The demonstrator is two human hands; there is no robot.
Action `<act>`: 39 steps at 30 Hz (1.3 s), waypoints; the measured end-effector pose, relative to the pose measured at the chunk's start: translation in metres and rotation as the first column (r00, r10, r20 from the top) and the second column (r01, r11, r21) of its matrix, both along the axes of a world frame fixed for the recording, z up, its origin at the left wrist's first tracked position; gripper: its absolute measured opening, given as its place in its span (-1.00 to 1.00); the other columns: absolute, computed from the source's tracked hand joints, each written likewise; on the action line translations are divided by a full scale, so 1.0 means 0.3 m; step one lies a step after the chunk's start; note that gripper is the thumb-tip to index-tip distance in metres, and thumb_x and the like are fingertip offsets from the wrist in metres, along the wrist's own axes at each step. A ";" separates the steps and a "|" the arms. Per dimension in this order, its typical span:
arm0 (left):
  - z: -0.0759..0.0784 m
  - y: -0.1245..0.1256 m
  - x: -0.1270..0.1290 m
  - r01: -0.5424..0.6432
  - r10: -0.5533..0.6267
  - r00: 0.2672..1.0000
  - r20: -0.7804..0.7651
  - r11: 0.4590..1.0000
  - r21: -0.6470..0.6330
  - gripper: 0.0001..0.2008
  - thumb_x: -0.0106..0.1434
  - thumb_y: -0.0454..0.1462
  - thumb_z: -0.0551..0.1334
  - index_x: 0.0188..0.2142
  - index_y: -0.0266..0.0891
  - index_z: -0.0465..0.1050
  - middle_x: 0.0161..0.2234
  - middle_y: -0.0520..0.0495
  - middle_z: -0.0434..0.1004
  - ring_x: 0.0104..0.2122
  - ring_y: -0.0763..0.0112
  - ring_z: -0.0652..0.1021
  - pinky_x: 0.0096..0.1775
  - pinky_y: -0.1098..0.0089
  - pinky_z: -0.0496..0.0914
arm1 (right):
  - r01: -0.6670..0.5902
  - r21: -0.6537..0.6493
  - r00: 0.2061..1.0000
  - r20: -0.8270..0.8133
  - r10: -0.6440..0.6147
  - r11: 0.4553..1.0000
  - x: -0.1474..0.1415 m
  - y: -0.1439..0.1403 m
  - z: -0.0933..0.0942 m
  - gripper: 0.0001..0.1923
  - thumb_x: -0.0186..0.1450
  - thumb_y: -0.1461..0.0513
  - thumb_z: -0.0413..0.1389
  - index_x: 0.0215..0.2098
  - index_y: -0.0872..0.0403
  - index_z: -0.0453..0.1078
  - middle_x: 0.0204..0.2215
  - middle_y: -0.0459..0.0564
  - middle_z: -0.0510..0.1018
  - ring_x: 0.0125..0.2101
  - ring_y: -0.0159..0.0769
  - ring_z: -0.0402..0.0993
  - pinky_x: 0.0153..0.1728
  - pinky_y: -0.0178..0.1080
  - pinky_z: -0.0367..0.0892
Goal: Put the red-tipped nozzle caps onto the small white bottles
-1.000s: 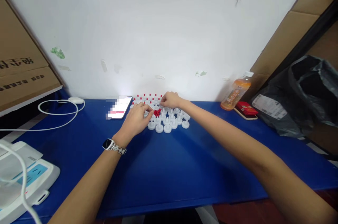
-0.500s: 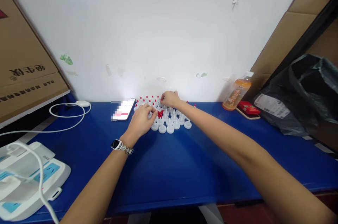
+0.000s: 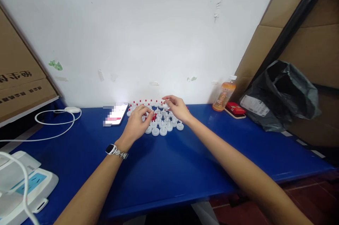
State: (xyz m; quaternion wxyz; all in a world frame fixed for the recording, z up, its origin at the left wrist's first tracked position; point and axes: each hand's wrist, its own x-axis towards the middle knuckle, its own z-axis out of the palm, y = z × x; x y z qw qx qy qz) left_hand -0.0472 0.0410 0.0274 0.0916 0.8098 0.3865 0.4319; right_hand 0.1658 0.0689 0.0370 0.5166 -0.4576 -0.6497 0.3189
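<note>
Many white plastic nozzle caps stand on the blue table, their spouts pointing up. Those along the back carry small red tip caps. A little heap of loose red tip caps lies among the white ones. My left hand hovers over the left side of the group, thumb and forefinger pinched at a red tip cap beside the heap. At the back, my right hand has its fingers closed around a white nozzle cap, partly hidden by the fingers.
Left of the caps lies a phone. A white cable and a power strip occupy the left side. An orange drink bottle, a red box on another phone and a dark plastic bag stand right. A wall rises behind.
My right hand has turned and now shows a white nozzle cap at its fingertips. The left hand stays pinched by the red heap. The whole view has shifted slightly.
</note>
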 end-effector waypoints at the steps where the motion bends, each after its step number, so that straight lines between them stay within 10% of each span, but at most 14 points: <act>1: 0.004 -0.010 0.011 0.026 -0.027 0.999 0.028 0.999 0.036 -0.75 0.46 -0.15 0.12 -0.31 -0.20 0.44 -0.28 -0.06 0.47 -0.21 0.27 0.49 -0.14 0.25 0.34 | -0.021 -0.039 0.998 -0.067 0.018 0.999 0.003 -0.036 -0.012 -0.71 0.41 0.10 0.02 -0.03 0.03 0.47 -0.22 -0.02 0.61 -0.34 -0.32 0.54 -0.36 -0.28 0.41; 11: 0.014 -0.092 0.107 0.203 -0.214 0.974 0.079 0.972 0.120 -0.73 0.46 -0.17 0.16 0.09 -0.18 0.34 -0.14 -0.09 0.49 -0.21 0.35 0.50 -0.19 0.32 0.39 | -0.156 -0.041 0.931 -0.341 0.133 0.987 -0.061 -0.229 -0.036 -0.62 0.32 -0.10 0.14 -0.08 -0.03 0.42 -0.51 -0.20 0.27 -0.57 -0.45 0.16 -0.57 -0.38 0.13; 16: -0.021 -0.094 0.119 0.315 -0.312 0.948 0.064 0.949 -0.034 -0.81 0.48 -0.13 0.11 -0.07 -0.18 0.32 -0.24 -0.04 0.47 -0.29 0.38 0.49 -0.24 0.35 0.39 | -0.232 -0.143 0.812 -0.572 0.111 0.962 -0.083 -0.245 -0.047 -0.70 0.29 -0.02 0.16 -0.17 -0.03 0.33 -0.55 -0.22 0.29 -0.63 -0.47 0.13 -0.60 -0.39 0.07; 25: -0.013 -0.142 0.150 0.143 -0.083 0.947 -0.311 0.974 0.174 -0.70 0.52 -0.16 -0.10 -0.23 -0.20 0.30 -0.22 -0.16 0.45 -0.24 0.21 0.50 -0.14 0.21 0.39 | -0.511 -0.409 0.775 -0.601 0.198 0.756 -0.056 -0.283 -0.010 -0.60 0.30 -0.08 0.06 -0.47 -0.01 0.10 -0.78 -0.32 0.06 -0.76 -0.53 -0.17 -0.68 -0.38 -0.15; 32: -0.043 -0.147 0.164 0.144 -0.110 0.969 -0.219 0.978 0.148 -0.67 0.52 -0.15 -0.10 -0.25 -0.20 0.34 -0.17 -0.21 0.51 -0.15 0.19 0.53 -0.06 0.19 0.40 | -0.272 -0.323 0.903 -0.411 0.125 0.906 -0.075 -0.286 -0.029 -0.75 0.30 -0.01 0.07 -0.26 -0.06 0.17 -0.71 -0.35 0.09 -0.74 -0.47 -0.10 -0.66 -0.40 -0.14; 35: -0.057 -0.135 0.195 0.181 -0.176 0.982 0.065 0.981 -0.066 -0.60 0.52 -0.03 -0.12 -0.28 -0.18 0.31 -0.31 -0.11 0.48 -0.30 0.28 0.49 -0.19 0.26 0.41 | 0.008 -0.072 0.990 -0.139 -0.018 0.997 -0.079 -0.298 -0.044 -0.80 0.40 0.02 -0.04 -0.17 -0.05 0.21 -0.58 -0.23 0.29 -0.62 -0.38 0.23 -0.53 -0.33 0.15; 39: -0.041 -0.089 0.195 0.299 -0.092 0.856 0.509 0.891 -0.342 -0.49 0.45 0.16 -0.11 -0.43 -0.14 0.12 -0.56 0.08 0.14 -0.56 0.43 0.26 -0.46 0.37 0.25 | 0.125 0.239 0.949 0.256 -0.187 0.963 -0.080 -0.323 -0.056 -0.74 0.48 0.04 -0.15 -0.02 -0.04 0.23 -0.34 -0.07 0.50 -0.38 -0.24 0.46 -0.26 -0.22 0.29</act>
